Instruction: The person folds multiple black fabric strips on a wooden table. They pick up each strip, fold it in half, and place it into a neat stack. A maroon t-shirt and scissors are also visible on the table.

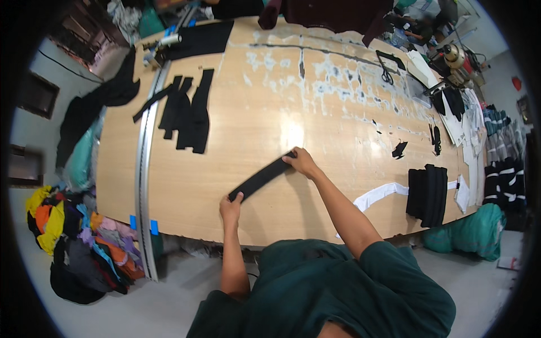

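Note:
A narrow strip of black fabric (pixel 263 176) stretches slantwise between my two hands, above the wooden table (pixel 270 224). My left hand (pixel 231 208) pinches its lower, nearer end, with the thumb on top. At the upper right end, my right hand (pixel 301 162) grips the strip between thumb and fingers. To the right, a stack of folded black fabric pieces (pixel 427 195) lies across a white fabric strip (pixel 382 192). Cut black fabric pieces (pixel 192 114) lie on the table at the left, beyond my hands.
A metal rail (pixel 146 169) crosses the table's left side, carrying a cutting device (pixel 158 53). Scissors (pixel 386 76) lie at the far right, near a machine (pixel 458 63). Black scraps (pixel 399 149) lie at right. Colourful fabric scraps (pixel 93 241) heap on the floor. A person's dark red garment (pixel 329 14) shows opposite.

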Tool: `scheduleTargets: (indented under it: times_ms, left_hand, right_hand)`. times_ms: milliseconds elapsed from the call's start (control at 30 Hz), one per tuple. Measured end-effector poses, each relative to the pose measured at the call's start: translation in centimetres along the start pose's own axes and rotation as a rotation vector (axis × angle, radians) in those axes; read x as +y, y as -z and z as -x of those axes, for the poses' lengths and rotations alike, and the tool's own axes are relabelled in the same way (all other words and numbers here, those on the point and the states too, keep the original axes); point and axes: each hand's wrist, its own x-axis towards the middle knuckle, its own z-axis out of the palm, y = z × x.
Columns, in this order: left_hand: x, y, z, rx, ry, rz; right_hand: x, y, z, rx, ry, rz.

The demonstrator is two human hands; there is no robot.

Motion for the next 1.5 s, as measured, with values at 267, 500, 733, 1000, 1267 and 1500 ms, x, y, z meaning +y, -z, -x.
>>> scheduleTargets:
  times_ms: [267, 500, 733, 1000, 1267, 1500]
  left_hand:
    - [8.9, 0.5, 5.4, -0.220, 0.098, 0.131]
    - [13.6, -3.1, 8.4, -0.505, -0.032, 0.208]
    - [20.7, -20.0, 17.5, -0.943, -0.082, 0.044]
    - [25.5, -41.2, 32.8, -1.169, -0.239, -0.156]
    - [31.0, -58.8, 39.0, -1.157, -0.619, -0.498]
    - [28.0, -67.0, 36.4, -1.057, -0.527, -0.384]
  right_hand:
    - [2.0, 3.9, 13.4, 0.141, 0.140, -0.217]
    - [7.3, 9.7, 26.0, 0.171, 0.048, -0.393]
    - [19.0, 19.3, 38.0, 0.331, -0.028, -0.786]
    - [29.1, 28.8, 51.1, 0.693, -0.094, -0.969]
    - [34.1, 34.4, 51.9, 0.761, -0.088, -1.216]
    - [34.7, 34.7, 47.9, 0.767, -0.126, -1.408]
